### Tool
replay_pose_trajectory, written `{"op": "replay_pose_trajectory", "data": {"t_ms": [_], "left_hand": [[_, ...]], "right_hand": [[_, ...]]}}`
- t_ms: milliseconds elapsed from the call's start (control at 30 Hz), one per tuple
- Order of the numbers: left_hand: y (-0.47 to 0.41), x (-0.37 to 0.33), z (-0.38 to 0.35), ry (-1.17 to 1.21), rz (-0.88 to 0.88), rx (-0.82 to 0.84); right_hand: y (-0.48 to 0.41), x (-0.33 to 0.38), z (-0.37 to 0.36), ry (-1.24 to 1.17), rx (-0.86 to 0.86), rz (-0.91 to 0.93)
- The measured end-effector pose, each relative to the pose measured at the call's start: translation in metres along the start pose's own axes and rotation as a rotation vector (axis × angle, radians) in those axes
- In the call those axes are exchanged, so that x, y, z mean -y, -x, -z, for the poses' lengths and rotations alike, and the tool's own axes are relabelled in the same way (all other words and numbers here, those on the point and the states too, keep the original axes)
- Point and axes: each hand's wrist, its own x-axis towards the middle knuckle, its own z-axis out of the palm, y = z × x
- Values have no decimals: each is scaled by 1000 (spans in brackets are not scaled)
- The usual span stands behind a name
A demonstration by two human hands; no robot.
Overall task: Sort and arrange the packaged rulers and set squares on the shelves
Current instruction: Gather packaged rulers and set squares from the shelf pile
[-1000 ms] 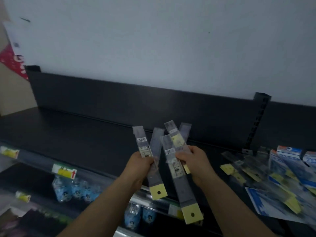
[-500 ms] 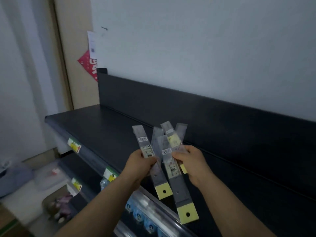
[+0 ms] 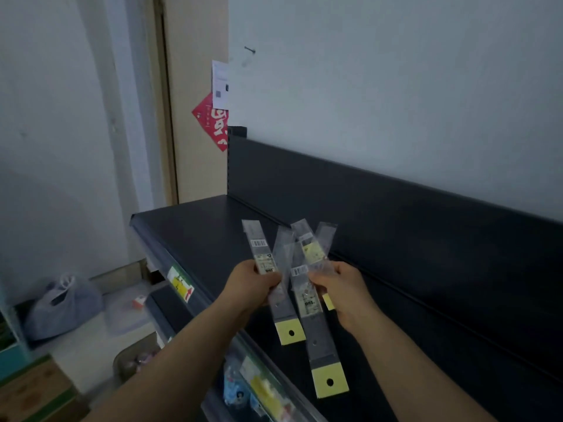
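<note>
**Packaged rulers [image 3: 316,333], fanned, in both hands**

Centre frame, above dark shelf [image 3: 195,236]. Left hand [image 3: 251,284] grips the left packs, fingers curled round them; right hand [image 3: 342,295] pinches the rest. Yellow tabs [image 3: 330,380] point down.

Head turned left; shelf end [image 3: 189,229], door [image 3: 195,86] now visible.
</note>
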Motion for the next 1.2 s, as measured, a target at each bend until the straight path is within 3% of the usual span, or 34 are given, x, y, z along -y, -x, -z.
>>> {"op": "replay_pose_trajectory", "data": {"t_ms": [500, 800, 1200], "left_hand": [[-145, 11, 154, -92, 15, 120], [-205, 10, 188, -49, 82, 168], [-288, 5, 207, -300, 18, 140]], "right_hand": [[-89, 9, -179, -60, -120, -57], [-144, 3, -223, -31, -175, -102], [-219, 0, -254, 76, -196, -110]]}}
